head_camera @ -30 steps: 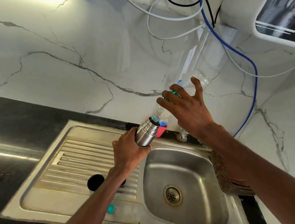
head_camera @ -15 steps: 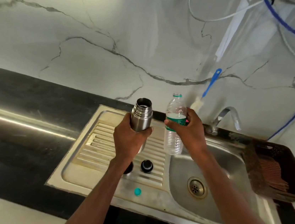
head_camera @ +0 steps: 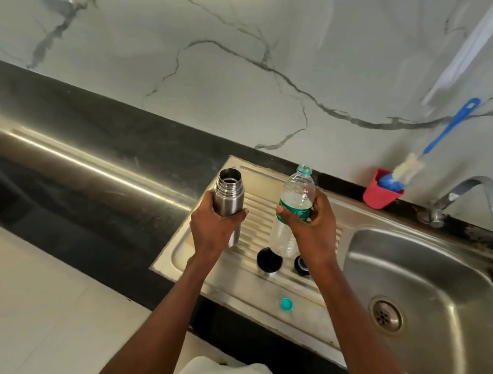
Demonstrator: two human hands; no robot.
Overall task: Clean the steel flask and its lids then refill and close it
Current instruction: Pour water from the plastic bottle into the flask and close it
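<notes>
Left hand: the left hand (head_camera: 214, 225) is wrapped round the steel flask (head_camera: 229, 198), fingers curled about its lower body, holding it upright over the left edge of the draining board (head_camera: 255, 206).
Flask: mouth open, no lid on it, threaded neck showing, well above the board.
Right hand: the right hand (head_camera: 312, 226) grips the plastic water bottle (head_camera: 294, 205) round its green label, thumb across the front.
Bottle: upright, uncapped, just beside the flask but not touching it; water sits in it, clear space near the top.
Lids: two dark lids on the board below the bottle, the larger cap (head_camera: 267, 259) to the left and the smaller stopper (head_camera: 302, 263) partly hidden by the right wrist.
Bottle cap: a small teal cap (head_camera: 286, 304) lies on the sink's flat front edge, apart from the lids.
Sink: steel basin (head_camera: 444, 288) to the right, drain at the bottom, tap (head_camera: 473, 199) behind it.
Back ledge: a red cup (head_camera: 379, 197) holds a blue-handled bottle brush (head_camera: 446, 130) leaning on the marble wall.
Counter: dark worktop (head_camera: 86, 167) runs off to the left.
</notes>
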